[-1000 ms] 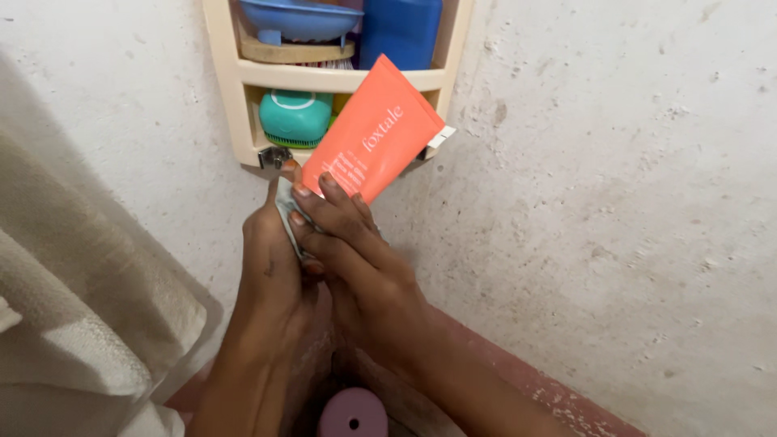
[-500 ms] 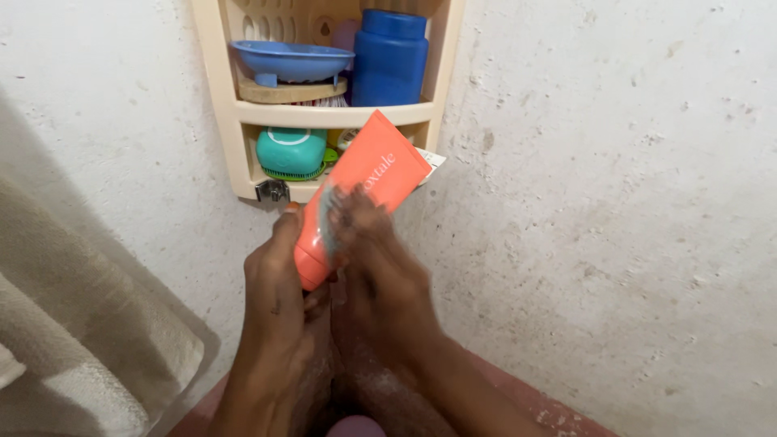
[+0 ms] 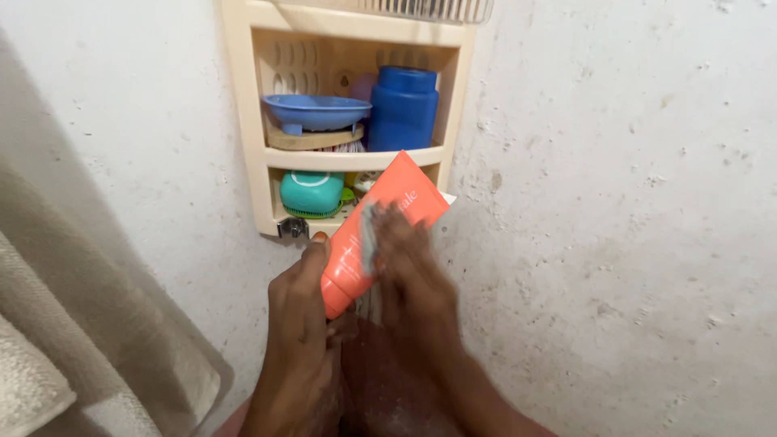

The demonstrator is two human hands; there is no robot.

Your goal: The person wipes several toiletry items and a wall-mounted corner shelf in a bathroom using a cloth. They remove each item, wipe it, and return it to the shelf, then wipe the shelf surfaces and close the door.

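Note:
My left hand (image 3: 298,320) grips the lower end of an orange squeeze tube (image 3: 350,263), which slants up to the right in front of a wall shelf. My right hand (image 3: 414,279) is blurred with motion. It presses a small pale cloth (image 3: 369,236) against the tube's face, its fingers lying over the tube's upper half. The two hands touch below the tube.
A cream plastic wall shelf (image 3: 243,129) holds a blue dish (image 3: 316,111), a blue bottle (image 3: 403,109) and a teal scrubber (image 3: 312,193). A beige towel (image 3: 73,324) hangs at the left. A rough white wall (image 3: 615,226) fills the right.
The view has tilted up, so the shelf sits lower in frame. My right hand with the cloth has slid up along the tube, and the tube's lower end now shows beside my left thumb.

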